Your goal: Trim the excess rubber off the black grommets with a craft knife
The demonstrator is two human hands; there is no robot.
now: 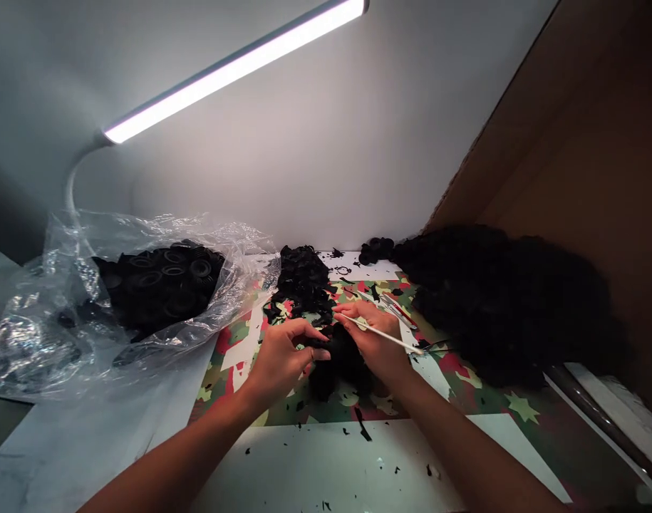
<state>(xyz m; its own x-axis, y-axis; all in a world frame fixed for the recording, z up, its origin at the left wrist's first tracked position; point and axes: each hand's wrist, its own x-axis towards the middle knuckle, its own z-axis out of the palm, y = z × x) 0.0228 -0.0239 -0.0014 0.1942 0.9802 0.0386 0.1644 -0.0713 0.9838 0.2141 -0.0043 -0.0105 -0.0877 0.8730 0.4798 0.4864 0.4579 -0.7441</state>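
My left hand [283, 360] pinches a small black part [319, 344] between thumb and fingertips; its exact shape is lost against the dark pieces behind it. My right hand [376, 338] is closed around a thin pale stick-like tool [384, 333], whose tip points left, just above the left fingers. Below and between both hands lies a small pile of black pieces [350, 363]. Beyond them is a heap of black scraps [304, 274] on a red, green and cream patterned sheet [240, 335].
At left, a clear plastic bag [31, 349] holds black ring-shaped parts [165, 278]. A large black heap [497, 306] rests at right against a brown cardboard panel [587, 157]. Slim tools [400, 310] lie behind my right hand. A lit tube lamp [234, 75] hangs above.
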